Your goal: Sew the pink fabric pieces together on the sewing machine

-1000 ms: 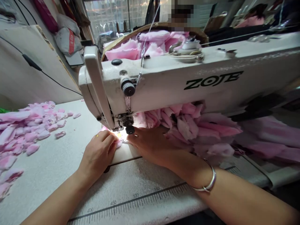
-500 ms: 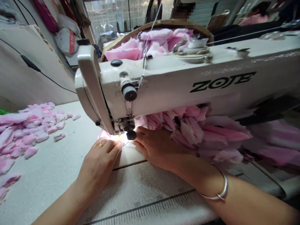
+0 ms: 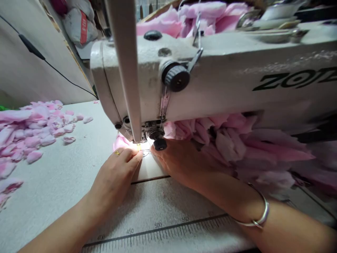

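A white sewing machine (image 3: 216, 80) reaches across the view, its lamp lighting the needle area. My left hand (image 3: 118, 172), with a ring, lies just left of the needle, thumb and finger pinched at the edge of pink fabric (image 3: 120, 141). Right of the needle, partly behind the black presser knob (image 3: 160, 144), is my right hand (image 3: 181, 161); its fingers are bent together, and what they hold is hidden. Ruffled pink fabric (image 3: 231, 144) is bunched under the machine arm, beside and behind my right hand.
Loose pink petal-like pieces (image 3: 34, 140) are heaped on the table (image 3: 65, 179) at the left. Behind the machine stands a basket of pink fabric (image 3: 202, 17). A printed ruler (image 3: 158, 233) runs along the near edge. A black cable (image 3: 60, 73) hangs at the back left.
The view has come closer to the machine, which appears larger. The thread lever by the tension knob looks different in position. Both hands stay beside the needle with little change in pose.
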{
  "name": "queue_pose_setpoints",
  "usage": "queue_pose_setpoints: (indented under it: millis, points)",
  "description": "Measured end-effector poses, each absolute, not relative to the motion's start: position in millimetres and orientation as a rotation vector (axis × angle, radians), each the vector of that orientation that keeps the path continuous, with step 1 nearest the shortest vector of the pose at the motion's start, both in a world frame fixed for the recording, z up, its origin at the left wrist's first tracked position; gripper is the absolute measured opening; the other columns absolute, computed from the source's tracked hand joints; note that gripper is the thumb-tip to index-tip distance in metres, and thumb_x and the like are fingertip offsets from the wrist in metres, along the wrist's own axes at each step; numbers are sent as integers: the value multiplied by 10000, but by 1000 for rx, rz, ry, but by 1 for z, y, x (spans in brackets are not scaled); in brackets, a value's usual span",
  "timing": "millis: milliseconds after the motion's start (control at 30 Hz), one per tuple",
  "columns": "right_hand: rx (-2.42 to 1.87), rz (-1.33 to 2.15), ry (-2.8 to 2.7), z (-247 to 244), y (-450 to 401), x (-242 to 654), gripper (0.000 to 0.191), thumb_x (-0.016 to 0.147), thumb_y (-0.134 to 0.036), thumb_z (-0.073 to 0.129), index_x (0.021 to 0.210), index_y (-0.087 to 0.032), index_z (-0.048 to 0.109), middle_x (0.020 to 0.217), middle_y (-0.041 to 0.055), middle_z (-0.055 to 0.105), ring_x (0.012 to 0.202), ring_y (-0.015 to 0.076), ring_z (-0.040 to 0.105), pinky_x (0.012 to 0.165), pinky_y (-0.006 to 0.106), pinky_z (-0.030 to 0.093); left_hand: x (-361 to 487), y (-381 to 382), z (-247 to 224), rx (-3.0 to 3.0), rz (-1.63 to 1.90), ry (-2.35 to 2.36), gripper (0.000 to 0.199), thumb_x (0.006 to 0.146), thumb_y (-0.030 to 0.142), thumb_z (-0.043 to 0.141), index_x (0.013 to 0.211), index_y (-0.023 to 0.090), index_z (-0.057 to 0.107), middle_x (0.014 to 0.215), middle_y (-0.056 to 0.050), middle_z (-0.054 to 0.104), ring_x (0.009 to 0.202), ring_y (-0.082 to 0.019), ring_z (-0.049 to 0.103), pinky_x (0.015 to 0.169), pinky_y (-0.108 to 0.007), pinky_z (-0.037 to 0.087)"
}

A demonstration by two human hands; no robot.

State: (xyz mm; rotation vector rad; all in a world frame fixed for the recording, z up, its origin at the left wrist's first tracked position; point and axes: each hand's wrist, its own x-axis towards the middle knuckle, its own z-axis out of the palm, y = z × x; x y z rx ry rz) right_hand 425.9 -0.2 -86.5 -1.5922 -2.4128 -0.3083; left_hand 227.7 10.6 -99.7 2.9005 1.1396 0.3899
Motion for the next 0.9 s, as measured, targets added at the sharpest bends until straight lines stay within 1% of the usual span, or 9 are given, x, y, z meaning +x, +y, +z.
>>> queue_pose_setpoints:
  millis: [100, 233, 367, 467, 533, 733, 833, 900]
  points:
    - [-1571, -337, -2392, -88, 2, 424, 152, 840, -152, 540, 702, -206, 572, 565, -24, 518, 476, 124, 440, 423, 284, 136, 227, 15, -102, 2926, 452, 1144, 289, 949, 178, 397, 1194, 207, 548, 1000, -68, 590, 915, -213, 532, 777, -362, 472]
    - [-1592, -325, -2417, -87, 4, 422, 162, 876, -146, 497, 746, -197, 579, 591, -7, 549, 550, 139, 494, 448, 290, 182, 226, 23, -105, 2945, 568, 1104, 243, 951, 199, 396, 1097, 226, 589, 922, -51, 598, 865, -197, 543, 728, -336, 468]
    - [-1626, -302, -2411, -86, 3, 422, 166, 890, -116, 456, 838, -188, 595, 718, 26, 609, 623, 157, 546, 468, 305, 236, 228, 29, -107, 2964, 682, 1200, 133, 919, 194, 446, 966, 165, 567, 833, -48, 569, 765, -186, 528, 657, -316, 456]
    - [-1620, -289, -2404, -85, 0, 425, 160, 894, -124, 455, 882, -192, 599, 851, 39, 623, 663, 164, 568, 468, 319, 262, 229, 31, -105, 3006, 764, 1257, 66, 897, 189, 476, 895, 159, 534, 830, -53, 543, 775, -190, 511, 677, -319, 458]
    - [-1605, -245, -2438, -83, -3, 427, 155, 893, -125, 461, 892, -200, 597, 894, 35, 615, 675, 163, 567, 459, 320, 266, 229, 31, -102, 3082, 752, 1261, 53, 890, 192, 497, 863, 172, 537, 837, -53, 537, 796, -200, 504, 694, -325, 453]
    - [-1549, -179, -2516, -79, -7, 430, 140, 875, -126, 496, 928, -207, 598, 920, 33, 606, 713, 172, 570, 449, 304, 266, 221, 28, -93, 3257, 682, 1387, 71, 893, 214, 509, 859, 191, 567, 861, -51, 578, 777, -224, 530, 682, -363, 424]
    - [-1526, -220, -2501, -81, -6, 428, 228, 854, -68, 478, 997, -206, 590, 932, 34, 615, 745, 184, 585, 463, 306, 296, 216, 27, -94, 3263, 657, 1322, 103, 909, 207, 494, 933, 221, 593, 892, -31, 608, 804, -219, 554, 689, -348, 423]
    - [-1504, -264, -2497, -83, -6, 426, 290, 833, -24, 468, 1033, -200, 582, 945, 40, 620, 768, 188, 591, 483, 308, 329, 216, 27, -96, 3197, 661, 1337, 137, 914, 176, 474, 970, 224, 589, 918, -19, 614, 779, -191, 566, 649, -307, 423]
